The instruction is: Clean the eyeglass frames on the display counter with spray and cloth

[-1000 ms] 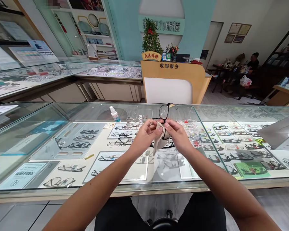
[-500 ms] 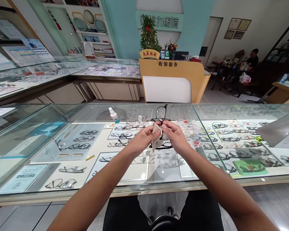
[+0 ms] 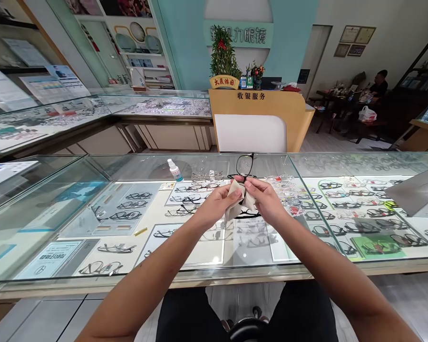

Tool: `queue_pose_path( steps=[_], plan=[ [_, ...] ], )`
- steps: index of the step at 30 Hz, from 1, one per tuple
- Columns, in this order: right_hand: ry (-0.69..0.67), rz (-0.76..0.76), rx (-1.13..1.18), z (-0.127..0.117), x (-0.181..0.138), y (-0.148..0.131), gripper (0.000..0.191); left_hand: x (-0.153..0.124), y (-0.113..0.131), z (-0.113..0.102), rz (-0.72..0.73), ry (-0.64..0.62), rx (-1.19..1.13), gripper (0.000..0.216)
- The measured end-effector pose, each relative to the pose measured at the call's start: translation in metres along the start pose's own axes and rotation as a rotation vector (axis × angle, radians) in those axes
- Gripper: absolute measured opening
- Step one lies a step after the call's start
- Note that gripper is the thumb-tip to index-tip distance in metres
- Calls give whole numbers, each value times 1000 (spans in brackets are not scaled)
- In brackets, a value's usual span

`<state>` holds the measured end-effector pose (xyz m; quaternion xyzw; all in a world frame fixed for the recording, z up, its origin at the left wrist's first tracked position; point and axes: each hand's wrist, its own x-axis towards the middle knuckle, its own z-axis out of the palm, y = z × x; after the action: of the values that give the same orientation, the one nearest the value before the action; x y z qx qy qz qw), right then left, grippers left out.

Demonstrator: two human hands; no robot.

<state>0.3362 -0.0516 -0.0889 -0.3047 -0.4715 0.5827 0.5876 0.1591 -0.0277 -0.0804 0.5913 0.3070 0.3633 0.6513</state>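
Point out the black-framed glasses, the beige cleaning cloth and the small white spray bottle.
black-framed glasses (image 3: 244, 165), head view, upper lens.
beige cleaning cloth (image 3: 232, 205), head view, hanging fold.
small white spray bottle (image 3: 175, 171), head view, bottle body.

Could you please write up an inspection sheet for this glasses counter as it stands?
Surface: glass display counter, frames laid out beneath the glass.
Job's things: black-framed glasses held above the counter; pale cleaning cloth bunched between both hands.
Clutter: small spray bottle standing on the glass.
Grippers: left hand and right hand both pinch the cloth and glasses.
Cables: nothing seen.
Surroundings: wooden cashier desk with a potted plant; a seated person far right.
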Motion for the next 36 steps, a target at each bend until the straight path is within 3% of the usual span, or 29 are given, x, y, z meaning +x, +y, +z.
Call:
queue_pose_path(
  steps=[8,13,17,21,31,36],
  plan=[
    [-3,21,-16,2,-3,-7,45,5,-11,-6,49,-65,52,57],
    [-33,-54,-104,2,-4,-5,44,0,-12,7,115,60,49,60],
    [-31,-187,-227,4,-5,-5,61,-1,-10,21,163,189,-4,70],
    [-9,-316,-345,1,-2,-11,70,8,-3,26,209,241,21,66],
    [98,-441,-446,-32,9,-25,60,39,6,50,275,155,35,68],
    [79,-411,-417,-36,12,-21,44,37,-8,40,289,125,131,71]
  ],
)
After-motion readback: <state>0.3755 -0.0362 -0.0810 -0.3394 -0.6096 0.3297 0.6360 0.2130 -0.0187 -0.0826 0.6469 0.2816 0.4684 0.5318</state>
